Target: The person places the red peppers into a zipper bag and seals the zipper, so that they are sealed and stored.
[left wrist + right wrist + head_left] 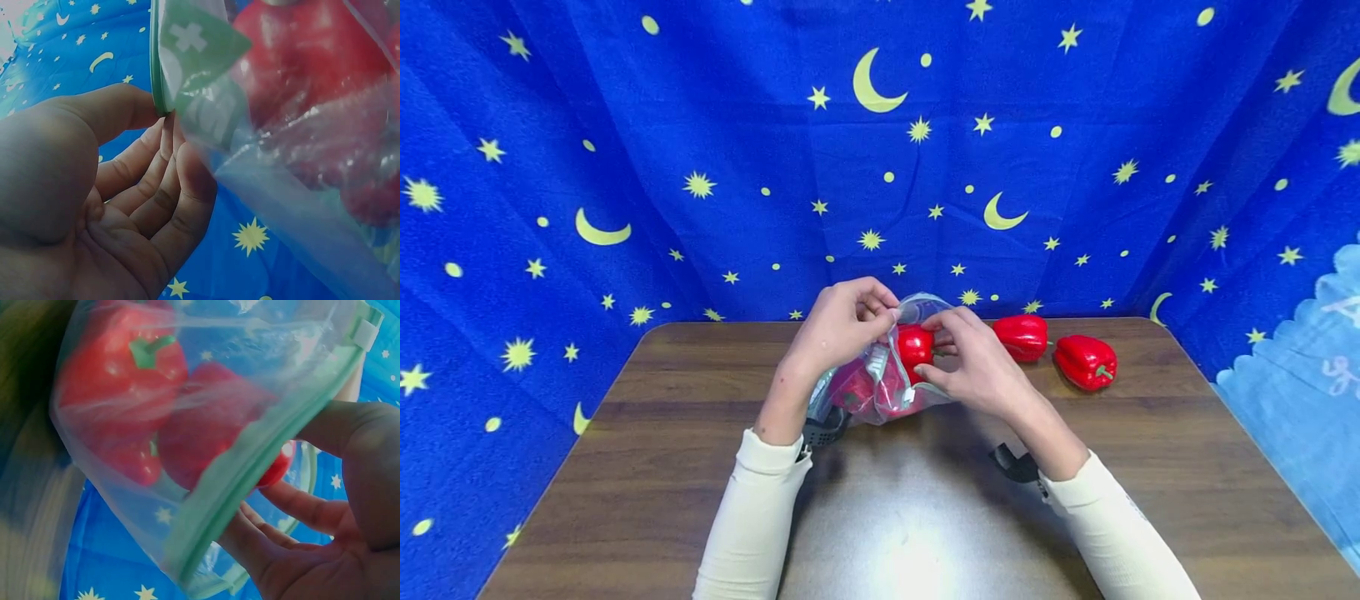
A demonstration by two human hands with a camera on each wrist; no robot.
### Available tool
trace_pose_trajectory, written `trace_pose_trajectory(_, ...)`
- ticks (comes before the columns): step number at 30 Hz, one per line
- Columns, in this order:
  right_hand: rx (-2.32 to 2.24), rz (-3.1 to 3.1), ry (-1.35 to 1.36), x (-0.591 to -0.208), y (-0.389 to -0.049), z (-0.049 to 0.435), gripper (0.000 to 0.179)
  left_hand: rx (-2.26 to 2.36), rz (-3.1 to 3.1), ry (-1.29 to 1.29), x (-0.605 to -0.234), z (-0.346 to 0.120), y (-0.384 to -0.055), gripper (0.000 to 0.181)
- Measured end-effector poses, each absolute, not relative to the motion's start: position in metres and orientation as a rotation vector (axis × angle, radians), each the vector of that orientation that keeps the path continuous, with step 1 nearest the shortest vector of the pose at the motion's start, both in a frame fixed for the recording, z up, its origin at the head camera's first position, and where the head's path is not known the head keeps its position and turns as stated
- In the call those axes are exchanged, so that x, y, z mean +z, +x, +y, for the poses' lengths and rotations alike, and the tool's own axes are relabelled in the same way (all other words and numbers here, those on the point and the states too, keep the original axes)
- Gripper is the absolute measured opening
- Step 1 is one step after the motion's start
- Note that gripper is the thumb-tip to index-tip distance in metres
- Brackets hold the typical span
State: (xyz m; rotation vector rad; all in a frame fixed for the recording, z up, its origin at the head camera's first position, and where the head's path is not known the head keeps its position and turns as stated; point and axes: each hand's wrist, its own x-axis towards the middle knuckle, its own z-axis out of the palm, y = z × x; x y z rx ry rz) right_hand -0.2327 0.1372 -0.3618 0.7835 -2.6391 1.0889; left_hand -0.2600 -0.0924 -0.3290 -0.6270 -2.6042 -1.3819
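A clear zip bag [891,400] with a pale green rim stands tilted above the table, its mouth toward the right. Several red bell peppers [119,381] show through its plastic in the right wrist view. My left hand [842,325] pinches the bag's rim between thumb and fingertips, as the left wrist view shows. At the mouth, my right hand [973,367] has its fingers and thumb about another red bell pepper [916,346], which is partly inside the bag. The rim hides part of those fingers in the right wrist view.
Two more red bell peppers, one [1021,337] just beyond the right hand and another [1085,362] farther right, lie on the brown wooden table [647,467]. A blue cloth [760,150] with moons and stars hangs behind. A white slider [365,334] sits on the zip.
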Motion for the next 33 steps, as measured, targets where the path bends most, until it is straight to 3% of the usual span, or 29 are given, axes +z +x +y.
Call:
trace_pose_trajectory(24, 1.076, -2.564, 0.762, -0.3692, -0.2325, 0.1295, 0.034, -1.368, -2.605, -0.624, -0.3283, -0.0931, -0.2587, 0.009)
trace_pose_trajectory(30, 0.986, -2.548, 0.876, -0.3674, -0.2318, 0.1309, 0.026, -1.356, -2.604, -0.620, -0.3296, -0.0937, -0.2592, 0.008)
trace_pose_trajectory(33, 0.914, -2.550, 0.968, -0.3670, -0.2309, 0.1315, 0.029, -1.355, -2.608, -0.610, -0.3306, -0.0944, -0.2589, 0.008)
